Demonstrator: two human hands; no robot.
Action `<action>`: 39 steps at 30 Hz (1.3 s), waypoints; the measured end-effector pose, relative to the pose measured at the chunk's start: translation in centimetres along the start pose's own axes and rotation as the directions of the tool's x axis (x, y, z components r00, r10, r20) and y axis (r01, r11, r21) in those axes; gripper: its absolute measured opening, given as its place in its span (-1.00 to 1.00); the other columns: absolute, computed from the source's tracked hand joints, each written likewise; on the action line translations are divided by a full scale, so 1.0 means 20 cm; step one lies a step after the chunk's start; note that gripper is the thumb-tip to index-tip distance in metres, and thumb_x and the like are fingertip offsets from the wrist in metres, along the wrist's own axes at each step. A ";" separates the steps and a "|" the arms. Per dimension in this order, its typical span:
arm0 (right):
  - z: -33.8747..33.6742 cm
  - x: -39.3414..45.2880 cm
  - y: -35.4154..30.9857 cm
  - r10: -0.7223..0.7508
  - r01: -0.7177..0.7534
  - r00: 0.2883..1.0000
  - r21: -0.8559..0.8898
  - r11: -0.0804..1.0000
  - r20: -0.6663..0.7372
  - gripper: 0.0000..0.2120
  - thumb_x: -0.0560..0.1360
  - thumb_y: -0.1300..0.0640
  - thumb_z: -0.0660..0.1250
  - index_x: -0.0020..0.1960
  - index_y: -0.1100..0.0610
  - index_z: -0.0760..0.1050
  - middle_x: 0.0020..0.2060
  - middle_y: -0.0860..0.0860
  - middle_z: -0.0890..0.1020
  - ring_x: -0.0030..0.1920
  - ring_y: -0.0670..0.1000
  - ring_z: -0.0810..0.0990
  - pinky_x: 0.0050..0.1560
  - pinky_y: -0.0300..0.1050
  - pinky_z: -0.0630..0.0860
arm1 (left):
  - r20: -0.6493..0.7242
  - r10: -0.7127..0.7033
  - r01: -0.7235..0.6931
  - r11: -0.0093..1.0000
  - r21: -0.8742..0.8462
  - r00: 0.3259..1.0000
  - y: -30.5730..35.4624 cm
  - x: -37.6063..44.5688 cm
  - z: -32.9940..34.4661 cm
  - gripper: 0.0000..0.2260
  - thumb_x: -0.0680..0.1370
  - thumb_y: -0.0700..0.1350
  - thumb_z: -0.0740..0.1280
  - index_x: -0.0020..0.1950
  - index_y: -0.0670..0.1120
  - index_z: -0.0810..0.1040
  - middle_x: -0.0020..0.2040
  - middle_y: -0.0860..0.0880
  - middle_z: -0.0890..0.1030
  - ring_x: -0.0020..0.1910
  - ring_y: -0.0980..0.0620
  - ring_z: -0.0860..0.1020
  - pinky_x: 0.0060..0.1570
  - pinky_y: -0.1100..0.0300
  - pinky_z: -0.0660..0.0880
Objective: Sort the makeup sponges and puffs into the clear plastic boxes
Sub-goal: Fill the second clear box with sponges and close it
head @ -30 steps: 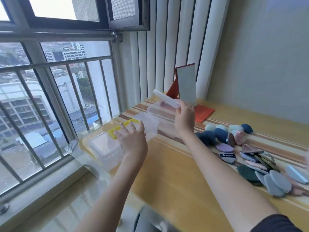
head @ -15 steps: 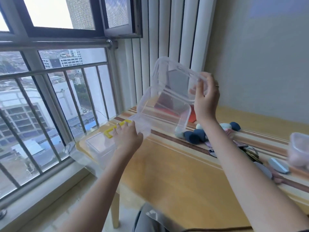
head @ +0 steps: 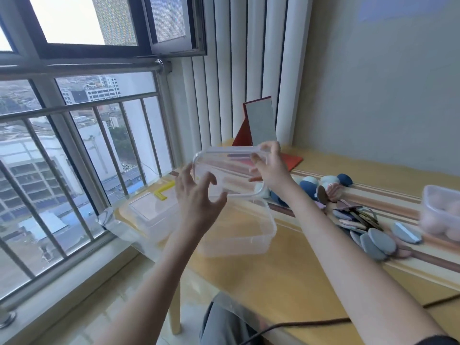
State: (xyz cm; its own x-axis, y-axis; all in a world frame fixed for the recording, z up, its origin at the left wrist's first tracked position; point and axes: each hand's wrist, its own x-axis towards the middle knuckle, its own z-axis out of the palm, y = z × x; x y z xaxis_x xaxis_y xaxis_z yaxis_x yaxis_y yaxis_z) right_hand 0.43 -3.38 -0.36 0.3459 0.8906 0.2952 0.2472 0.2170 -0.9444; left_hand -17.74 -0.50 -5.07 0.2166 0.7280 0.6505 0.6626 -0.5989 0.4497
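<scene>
My right hand [head: 271,168] grips the far right corner of a clear plastic lid [head: 231,170] and holds it in the air, tilted. My left hand [head: 196,200] is at the lid's near left corner with fingers spread; I cannot tell whether it touches. Below the lid an open clear box [head: 249,240] stands on the table. A second clear box with yellow clips [head: 149,215] sits at the table's left end. Blue egg sponges [head: 344,179] and flat grey-blue puffs [head: 378,241] lie in a row to the right. A box at the right edge [head: 433,195] holds pink puffs.
A red-framed standing mirror [head: 261,123] is at the back by the vertical blinds. The wooden table [head: 286,282] has a striped cloth along its far side. A dark cable [head: 298,323] crosses the near edge. Window bars [head: 82,155] run along the left.
The clear box, which was up in the air, now stands on the table. My right hand has lowered the lid, and my left hand has left the clipped box and risen to the lid.
</scene>
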 end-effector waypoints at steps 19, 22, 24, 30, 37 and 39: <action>-0.13 0.21 0.48 -0.089 0.078 0.995 -0.853 0.516 0.038 -0.67 0.56 0.09 0.22 0.31 -0.06 0.42 0.11 -0.02 0.61 0.26 0.05 0.48 0.48 0.20 -0.24 | 0.363 -0.221 0.063 0.914 0.400 0.905 0.03 0.00 0.20 -0.24 0.55 -0.13 0.19 0.54 -0.15 -0.29 0.49 -0.27 -0.38 0.45 -0.22 -0.45 0.43 -0.12 -0.33; -0.25 0.25 0.47 -0.240 0.017 0.952 -0.749 0.663 -0.191 -0.78 0.58 0.02 0.23 0.21 -0.01 0.46 0.02 0.00 0.65 0.15 0.11 0.55 0.46 0.23 -0.23 | 0.357 -0.239 0.074 0.906 0.418 0.903 0.04 0.01 0.23 -0.24 0.53 -0.23 0.17 0.53 -0.19 -0.30 0.47 -0.30 -0.40 0.44 -0.24 -0.44 0.43 -0.12 -0.32; -0.35 0.30 0.47 -0.190 -0.088 0.951 -0.800 0.593 -0.245 -0.77 0.58 -0.04 0.20 0.20 -0.06 0.47 0.03 0.04 0.63 0.21 0.14 0.50 0.43 0.31 -0.23 | 0.354 -0.238 0.073 0.904 0.422 0.904 0.04 0.01 0.24 -0.24 0.52 -0.24 0.17 0.52 -0.19 -0.32 0.47 -0.30 -0.41 0.44 -0.24 -0.45 0.43 -0.11 -0.32; -0.54 0.36 0.53 0.323 -0.265 0.937 -0.872 0.413 -0.132 -0.72 0.52 -0.12 0.24 0.14 0.00 0.42 0.08 0.08 0.57 0.06 0.18 0.50 0.17 0.11 0.43 | 0.363 -0.255 0.078 0.897 0.436 0.896 0.04 0.00 0.24 -0.24 0.55 -0.20 0.17 0.52 -0.17 -0.34 0.46 -0.28 -0.43 0.43 -0.22 -0.47 0.39 -0.07 -0.38; -0.51 0.35 0.49 0.438 -0.187 0.897 -0.842 0.506 0.064 -0.67 0.31 0.13 0.46 0.02 0.06 0.41 -0.05 0.11 0.56 -0.11 0.11 0.51 -0.15 -0.04 0.46 | 0.354 -0.259 0.069 0.880 0.469 0.899 0.07 0.02 0.24 -0.25 0.54 -0.19 0.16 0.52 -0.21 -0.33 0.45 -0.32 -0.42 0.43 -0.26 -0.45 0.42 -0.11 -0.34; -0.51 0.33 0.51 0.322 -0.201 0.947 -0.755 0.624 0.014 -0.69 0.32 0.16 0.45 0.01 0.08 0.44 -0.04 0.13 0.58 -0.11 0.14 0.52 -0.15 -0.05 0.47 | 0.337 -0.181 0.011 0.893 0.450 0.924 0.09 0.04 0.24 -0.29 0.55 -0.17 0.16 0.53 -0.23 -0.25 0.45 -0.31 -0.43 0.43 -0.25 -0.46 0.42 -0.10 -0.35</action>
State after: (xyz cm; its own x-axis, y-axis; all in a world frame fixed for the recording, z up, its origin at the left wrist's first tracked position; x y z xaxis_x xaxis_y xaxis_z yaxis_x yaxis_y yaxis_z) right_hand 14.54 0.65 -6.45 0.3946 0.9185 -0.0262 0.7681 -0.3453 -0.5393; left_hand -12.86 0.58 -6.73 0.3218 0.8933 0.3137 0.9166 -0.3770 0.1334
